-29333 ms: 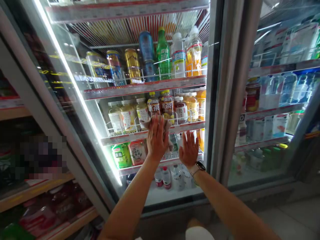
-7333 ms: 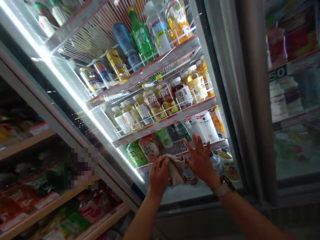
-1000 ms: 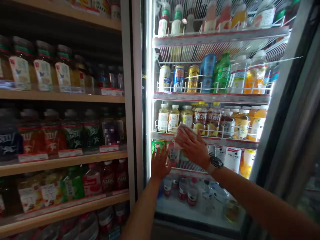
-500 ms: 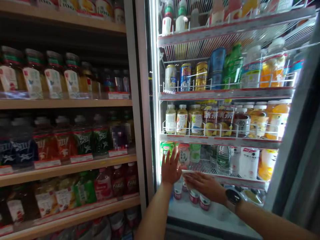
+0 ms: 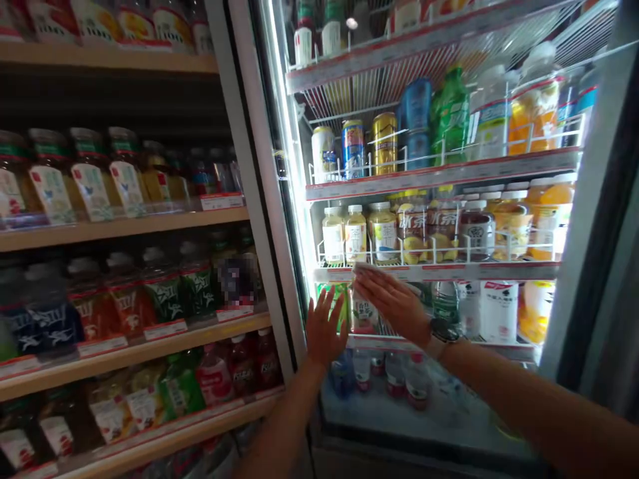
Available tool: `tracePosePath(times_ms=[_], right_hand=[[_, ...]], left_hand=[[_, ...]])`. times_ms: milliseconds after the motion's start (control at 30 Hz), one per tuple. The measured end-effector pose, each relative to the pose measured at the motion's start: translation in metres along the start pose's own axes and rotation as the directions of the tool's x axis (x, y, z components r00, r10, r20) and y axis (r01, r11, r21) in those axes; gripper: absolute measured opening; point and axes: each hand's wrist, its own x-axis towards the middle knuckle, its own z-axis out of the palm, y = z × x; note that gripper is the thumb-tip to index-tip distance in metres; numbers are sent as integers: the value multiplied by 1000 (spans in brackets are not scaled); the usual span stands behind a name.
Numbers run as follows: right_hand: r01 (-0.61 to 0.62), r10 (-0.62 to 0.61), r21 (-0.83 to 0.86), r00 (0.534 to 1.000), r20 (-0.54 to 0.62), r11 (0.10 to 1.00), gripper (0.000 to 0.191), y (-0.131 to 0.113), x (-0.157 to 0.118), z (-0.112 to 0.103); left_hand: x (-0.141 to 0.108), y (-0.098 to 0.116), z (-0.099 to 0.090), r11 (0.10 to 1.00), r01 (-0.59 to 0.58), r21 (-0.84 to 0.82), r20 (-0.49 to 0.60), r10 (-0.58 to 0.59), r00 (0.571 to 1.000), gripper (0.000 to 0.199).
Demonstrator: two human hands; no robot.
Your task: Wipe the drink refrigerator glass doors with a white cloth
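The left hand (image 5: 325, 330) is open with its fingers spread, holding nothing, palm turned to the clear glass door (image 5: 429, 406) of a lit drinks cooler; whether it touches the glass cannot be told. The right hand (image 5: 392, 303), fingers straight and together, lies flat over a thin pale cloth (image 5: 360, 267), whose edge shows at the fingertips, level with the cooler's third visible shelf rail. A black-faced watch (image 5: 444, 330) sits on the right wrist. Behind the glass, amber plastic bottles (image 5: 413, 226) with yellow caps and lemon pictures read "冰茶", and a clear pale-yellow bottle (image 5: 355, 234) with a white cap carries "茶" on its label. Above them stand a shiny gold metal can (image 5: 384, 141), a blue can with red and yellow (image 5: 353, 150) and a ribbed green plastic bottle (image 5: 452, 116). Below, a smooth white pack (image 5: 499, 311) bears small dark characters too small to read. To the left, wooden shelves (image 5: 124, 226) hold green-collared bottles (image 5: 92, 176) with white labels, and rounded bottles (image 5: 170, 25) marked "100".
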Motion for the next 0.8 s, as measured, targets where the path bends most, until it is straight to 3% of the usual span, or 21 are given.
tracePosePath(times_ms=[133, 300, 400, 467, 533, 700, 800], right_hand=[[84, -86, 34, 994, 68, 996, 54, -25, -34, 11], [159, -175, 126, 976, 129, 979, 54, -53, -92, 28], [209, -240, 203, 960, 145, 957, 52, -60, -108, 30], [218, -246, 198, 960, 131, 956, 47, -54, -96, 25], [184, -200, 144, 974, 106, 972, 43, -41, -66, 17], [-21, 20, 19, 997, 81, 1000, 55, -20, 17, 5], [-3, 0, 24, 992, 125, 1000, 56, -31, 17, 13]], left_hand=[[4, -5, 7, 996, 73, 48, 5, -74, 997, 70], [-42, 10, 34, 984, 117, 134, -4, -117, 993, 71], [-61, 12, 46, 979, 118, 165, -47, -112, 993, 68], [-64, 11, 49, 980, 124, 157, -59, -116, 991, 67], [-62, 11, 50, 983, 128, 134, -66, -120, 991, 66], [-60, 12, 47, 984, 133, 120, -70, -125, 990, 66], [-62, 11, 46, 987, 107, 118, -56, -101, 993, 67]])
